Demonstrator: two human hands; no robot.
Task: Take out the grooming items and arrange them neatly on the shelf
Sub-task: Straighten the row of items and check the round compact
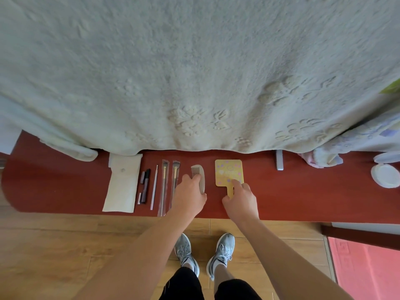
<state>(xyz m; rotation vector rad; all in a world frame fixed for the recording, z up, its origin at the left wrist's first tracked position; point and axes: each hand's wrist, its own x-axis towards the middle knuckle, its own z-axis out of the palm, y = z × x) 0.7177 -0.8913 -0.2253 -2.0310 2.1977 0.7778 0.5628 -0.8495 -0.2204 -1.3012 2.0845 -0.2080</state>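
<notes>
A long dark-red wooden shelf [303,191] runs below a pale green fleece blanket [194,72]. On it, the person's left hand [190,192] curls over the near end of a white curved plastic comb [198,172]. Just right, the right hand [240,197] pinches the handle of a yellow square hand mirror [228,171], forefinger on its face. Two sleeved makeup brushes [164,182] lie left of the comb.

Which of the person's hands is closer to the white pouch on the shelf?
Left. The left hand holds the comb, a few brushes and pens away from the white pouch; the right hand holds the yellow mirror, farther right.
</notes>
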